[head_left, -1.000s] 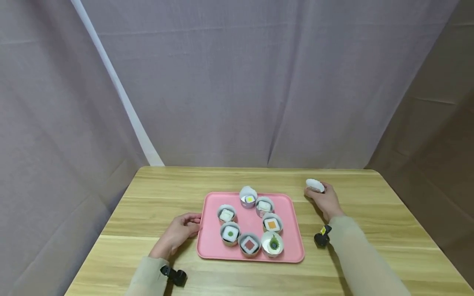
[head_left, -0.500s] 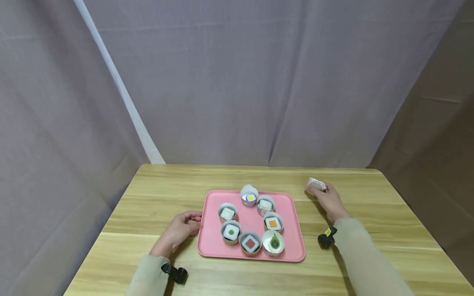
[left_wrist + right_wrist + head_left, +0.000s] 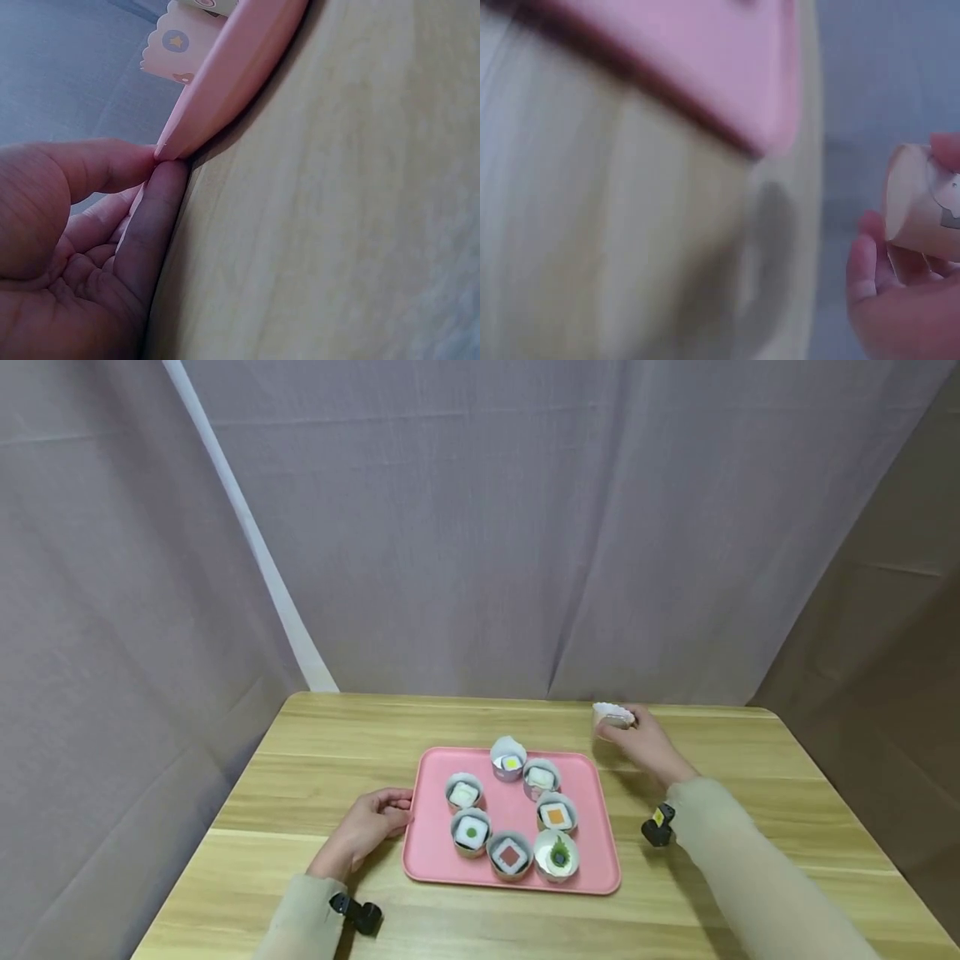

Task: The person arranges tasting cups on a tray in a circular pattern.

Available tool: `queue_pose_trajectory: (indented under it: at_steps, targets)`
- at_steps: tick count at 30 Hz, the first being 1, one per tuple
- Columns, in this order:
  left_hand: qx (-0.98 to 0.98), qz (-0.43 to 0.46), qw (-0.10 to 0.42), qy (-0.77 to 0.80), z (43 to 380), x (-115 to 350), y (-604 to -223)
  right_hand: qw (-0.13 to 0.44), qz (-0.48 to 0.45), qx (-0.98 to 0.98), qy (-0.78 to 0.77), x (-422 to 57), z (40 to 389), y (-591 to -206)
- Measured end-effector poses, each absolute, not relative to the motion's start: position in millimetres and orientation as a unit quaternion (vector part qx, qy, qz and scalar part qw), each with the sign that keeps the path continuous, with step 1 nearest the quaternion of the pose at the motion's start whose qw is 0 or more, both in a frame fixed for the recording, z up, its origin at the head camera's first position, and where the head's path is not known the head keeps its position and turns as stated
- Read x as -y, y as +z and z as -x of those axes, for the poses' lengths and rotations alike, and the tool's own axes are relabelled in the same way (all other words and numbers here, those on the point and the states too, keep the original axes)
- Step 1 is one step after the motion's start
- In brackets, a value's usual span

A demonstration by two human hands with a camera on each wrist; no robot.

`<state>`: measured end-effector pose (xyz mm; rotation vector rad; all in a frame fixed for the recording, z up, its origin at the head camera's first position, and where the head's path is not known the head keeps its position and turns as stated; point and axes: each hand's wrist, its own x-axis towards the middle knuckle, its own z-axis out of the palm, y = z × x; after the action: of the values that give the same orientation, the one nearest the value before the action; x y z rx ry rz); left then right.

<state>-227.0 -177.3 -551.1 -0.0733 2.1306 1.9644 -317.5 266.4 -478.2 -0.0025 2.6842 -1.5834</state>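
My left hand [image 3: 365, 828] pinches the left rim of a pink tray [image 3: 510, 814], thumb above and a finger at its underside in the left wrist view. My right hand [image 3: 651, 750] holds a paper baking cup [image 3: 613, 714] above the table, beyond the tray's far right corner. The cup is pale with a scalloped white rim, and a printed figure shows on its side in the right wrist view. Its contents are hidden. Several similar cups stand in a ring on the tray, among them one with a red square [image 3: 510, 855] and one with a green leafy piece [image 3: 557, 855].
The tray lies on a wooden table [image 3: 300, 768] whose far edge meets a grey curtain [image 3: 450, 543]. Beside the tray's right rim the table top [image 3: 750, 768] is bare wood. Black wrist cameras [image 3: 367, 917] sit on both sleeves.
The right hand has carried the paper cup leftward and farther back, toward the tray, while tilting it. The left hand and tray keep their places; the view has shifted slightly.
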Motion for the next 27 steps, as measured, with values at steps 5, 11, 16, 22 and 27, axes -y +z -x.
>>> queue_pose_trajectory:
  at_steps: [5,11,16,22,27]
  targets:
    - [-0.731,0.026,0.116,0.672,230.4,177.7,-550.4,0.032,0.066,-0.858,-0.508,-222.1,316.4,-454.1]
    - [-0.727,0.018,0.119,0.676,231.1,178.3,-552.2,0.084,0.183,-0.875,-0.439,-169.6,308.9,-436.3]
    - [-0.728,0.015,0.117,0.676,232.5,180.1,-554.8,0.11,0.23,-0.883,-0.395,-131.6,309.8,-430.7]
    - [-0.735,0.011,0.115,0.669,231.2,181.1,-554.2,0.116,0.228,-0.895,-0.366,-99.2,318.4,-442.6]
    - [-0.734,0.003,0.116,0.669,230.6,177.9,-552.6,0.098,0.214,-0.912,-0.335,-87.1,321.3,-450.7]
